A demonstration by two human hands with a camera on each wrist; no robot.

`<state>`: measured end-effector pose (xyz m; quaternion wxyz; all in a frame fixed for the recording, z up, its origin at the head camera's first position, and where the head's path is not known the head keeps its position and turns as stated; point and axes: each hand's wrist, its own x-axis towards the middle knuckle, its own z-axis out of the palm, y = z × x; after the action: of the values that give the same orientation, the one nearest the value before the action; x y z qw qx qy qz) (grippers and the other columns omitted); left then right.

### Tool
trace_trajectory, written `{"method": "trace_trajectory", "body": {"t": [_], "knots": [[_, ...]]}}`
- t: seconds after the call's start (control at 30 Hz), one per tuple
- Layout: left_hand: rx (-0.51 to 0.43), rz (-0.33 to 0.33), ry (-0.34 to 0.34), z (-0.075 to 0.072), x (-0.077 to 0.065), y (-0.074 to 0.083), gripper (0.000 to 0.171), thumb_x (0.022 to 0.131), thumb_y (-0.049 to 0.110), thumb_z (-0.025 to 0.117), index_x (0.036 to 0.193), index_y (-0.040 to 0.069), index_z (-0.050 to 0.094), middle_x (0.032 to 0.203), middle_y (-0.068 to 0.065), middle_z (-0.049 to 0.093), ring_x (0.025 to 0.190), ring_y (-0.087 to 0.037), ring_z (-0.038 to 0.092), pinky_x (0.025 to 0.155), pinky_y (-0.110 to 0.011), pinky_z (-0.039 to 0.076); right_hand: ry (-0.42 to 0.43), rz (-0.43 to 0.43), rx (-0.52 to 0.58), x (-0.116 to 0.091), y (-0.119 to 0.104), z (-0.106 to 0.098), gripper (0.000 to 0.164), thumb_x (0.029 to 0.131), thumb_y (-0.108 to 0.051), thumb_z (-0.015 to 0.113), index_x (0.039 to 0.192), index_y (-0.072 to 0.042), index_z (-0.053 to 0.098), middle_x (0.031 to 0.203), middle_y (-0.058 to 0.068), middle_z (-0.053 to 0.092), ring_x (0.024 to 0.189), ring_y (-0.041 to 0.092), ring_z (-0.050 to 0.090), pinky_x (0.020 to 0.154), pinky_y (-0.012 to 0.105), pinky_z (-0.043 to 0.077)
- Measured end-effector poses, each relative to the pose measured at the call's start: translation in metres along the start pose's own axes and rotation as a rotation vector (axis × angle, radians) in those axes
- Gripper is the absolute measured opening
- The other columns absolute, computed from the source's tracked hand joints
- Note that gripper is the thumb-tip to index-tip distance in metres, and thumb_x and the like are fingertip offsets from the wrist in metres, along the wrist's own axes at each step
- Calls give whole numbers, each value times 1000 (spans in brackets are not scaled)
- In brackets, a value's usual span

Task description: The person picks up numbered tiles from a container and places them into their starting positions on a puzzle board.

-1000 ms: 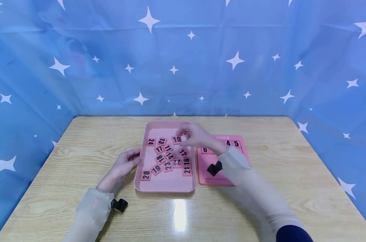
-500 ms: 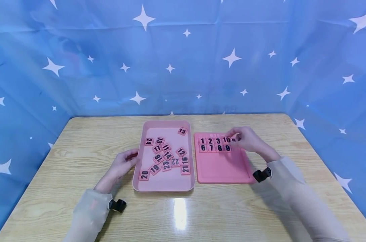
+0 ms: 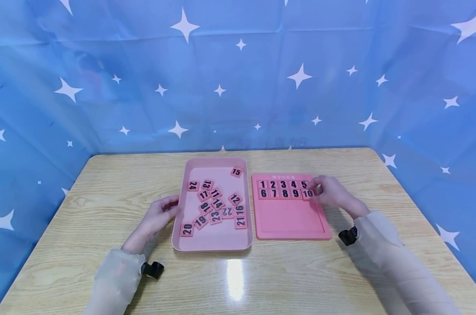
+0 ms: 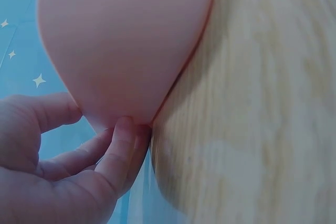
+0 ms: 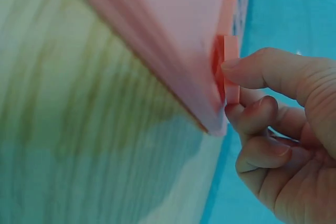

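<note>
My right hand (image 3: 332,192) pinches the number 10 tile (image 3: 307,194) between thumb and fingers, at the right end of the second row on the pink puzzle board (image 3: 293,218). In the right wrist view the tile (image 5: 231,72) stands slightly tilted by the board's edge, the thumb against its side. Tiles 1 to 5 fill the top row, and 6 to 9 lie left of the 10. My left hand (image 3: 159,216) holds the left wall of the light pink tray (image 3: 212,245). In the left wrist view its fingers (image 4: 121,140) press the tray's outer wall (image 4: 126,51).
Several loose number tiles lie in the tray at mixed angles, among them the 15 tile (image 3: 236,171) at the top right and the 20 tile (image 3: 187,229) at the lower left. Tray and board stand side by side on a wooden table (image 3: 116,183); a blue star-patterned curtain (image 3: 238,109) hangs behind.
My right hand has carried the 10 tile from the tray rightward to the board, then down from over the top row to the second row's end. The left hand stays at the tray.
</note>
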<state>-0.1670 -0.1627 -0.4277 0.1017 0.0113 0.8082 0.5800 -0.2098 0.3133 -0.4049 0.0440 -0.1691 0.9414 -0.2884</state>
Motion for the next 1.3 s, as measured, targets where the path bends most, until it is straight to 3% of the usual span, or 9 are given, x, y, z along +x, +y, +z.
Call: {"method": "trace_trajectory", "body": {"t": [0.3, 0.53, 0.87, 1.07, 1.3], "knots": [[-9, -13, 4, -1, -1, -1, 42, 91, 2, 55, 128, -14, 45, 121, -30, 53, 107, -32, 54, 77, -14, 46, 0, 2, -46, 2, 0, 5, 26, 70, 9, 72, 94, 7, 62, 85, 15, 58, 64, 17, 48, 54, 28, 42], [-24, 2, -10, -2, 0, -3, 41, 90, 1, 55, 127, -15, 45, 120, -31, 53, 103, -28, 55, 78, -15, 47, 12, 1, -96, 1, -1, 6, 19, 68, 9, 72, 83, 2, 63, 81, 12, 56, 64, 17, 48, 54, 27, 42], [-25, 24, -22, -1, -1, 0, 41, 90, 0, 54, 127, -16, 45, 119, -31, 53, 103, -30, 55, 77, -16, 47, -7, -12, -64, 6, -8, -5, 17, 71, 4, 74, 84, 3, 62, 77, 10, 59, 57, 14, 46, 51, 27, 41], [-22, 27, -16, -3, 0, 0, 41, 91, 0, 54, 127, -16, 45, 119, -31, 53, 103, -30, 55, 77, -15, 47, 63, -50, 8, 27, -40, -11, 22, 75, 0, 73, 94, 6, 63, 86, 18, 63, 57, 14, 52, 50, 25, 45], [-27, 29, -13, -3, 0, -1, 40, 90, -1, 53, 126, -17, 45, 117, -32, 54, 101, -29, 55, 76, -15, 47, 28, -109, 86, 61, -93, 5, 25, 78, -4, 73, 100, 2, 62, 93, 18, 63, 64, 16, 56, 58, 25, 49]]}}
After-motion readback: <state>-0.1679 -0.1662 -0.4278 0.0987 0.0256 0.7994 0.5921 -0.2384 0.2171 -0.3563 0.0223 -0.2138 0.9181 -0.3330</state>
